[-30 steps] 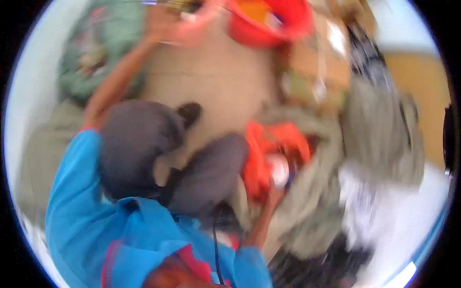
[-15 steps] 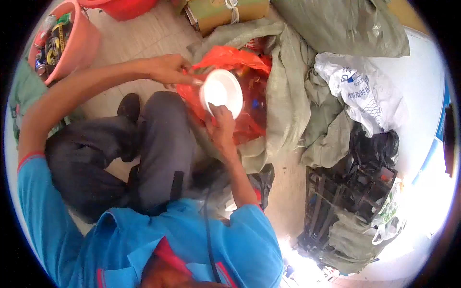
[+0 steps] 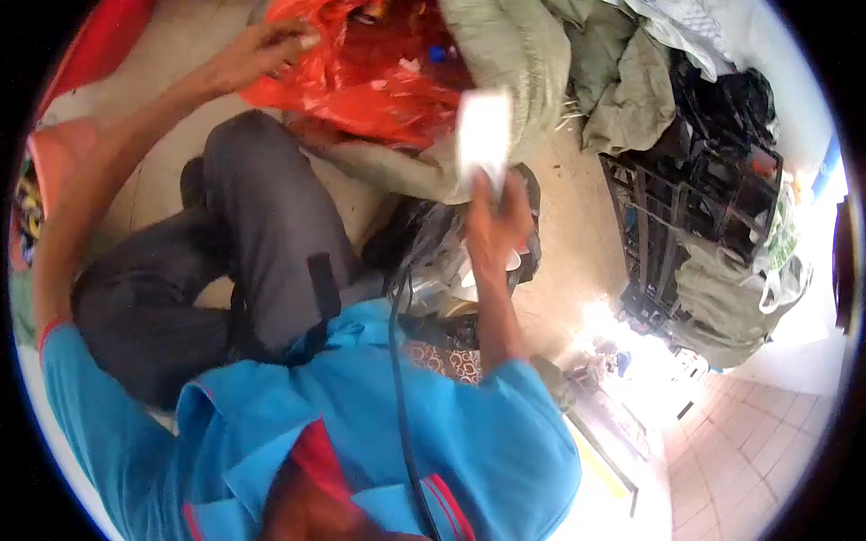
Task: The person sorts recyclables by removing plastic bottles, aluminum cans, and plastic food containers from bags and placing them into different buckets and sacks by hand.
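Observation:
A white plastic bowl (image 3: 483, 131), blurred and seen from the side, is gripped in my right hand (image 3: 499, 216). It is over the front edge of a greenish woven sack (image 3: 505, 54). My left hand (image 3: 262, 56) is at the left rim of a red plastic bag (image 3: 379, 104), its fingers apart and bent over the plastic. I see nothing held in it. The red bag lies open inside the woven sack, with mixed litter and a blue cap (image 3: 438, 53) in it. Below my right hand is a black plastic bag (image 3: 397, 239) with white items in it.
Right of the floor strip stands a black crate (image 3: 663, 212) with sacking and bags on it. A black bag (image 3: 726, 108) lies behind it. On the left are a pink tub (image 3: 63, 158) holding cans and a red basin (image 3: 99, 45). My bent legs (image 3: 271, 198) are in front of me.
My right hand has carried the bowl away from the red bag, toward me and to the right. My left hand has come off the bowl. The view has shifted downward.

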`<action>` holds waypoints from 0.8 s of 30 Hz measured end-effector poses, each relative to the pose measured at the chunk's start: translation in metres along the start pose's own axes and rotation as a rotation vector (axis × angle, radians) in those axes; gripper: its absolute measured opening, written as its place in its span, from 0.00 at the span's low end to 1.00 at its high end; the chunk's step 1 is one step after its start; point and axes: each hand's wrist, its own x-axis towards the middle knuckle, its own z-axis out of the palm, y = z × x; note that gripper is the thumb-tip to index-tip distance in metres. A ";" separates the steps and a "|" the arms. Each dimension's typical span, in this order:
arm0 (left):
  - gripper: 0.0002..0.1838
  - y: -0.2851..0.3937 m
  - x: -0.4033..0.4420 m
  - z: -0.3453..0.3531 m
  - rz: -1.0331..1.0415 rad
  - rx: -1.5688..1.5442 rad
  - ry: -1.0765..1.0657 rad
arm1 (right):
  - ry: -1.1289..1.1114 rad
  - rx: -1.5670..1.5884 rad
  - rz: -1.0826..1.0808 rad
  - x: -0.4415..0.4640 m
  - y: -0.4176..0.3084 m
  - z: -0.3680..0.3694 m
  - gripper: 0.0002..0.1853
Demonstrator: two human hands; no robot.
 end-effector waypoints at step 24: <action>0.22 -0.001 0.071 0.122 0.047 0.871 -0.573 | -0.449 -0.274 0.260 -0.036 0.099 -0.060 0.18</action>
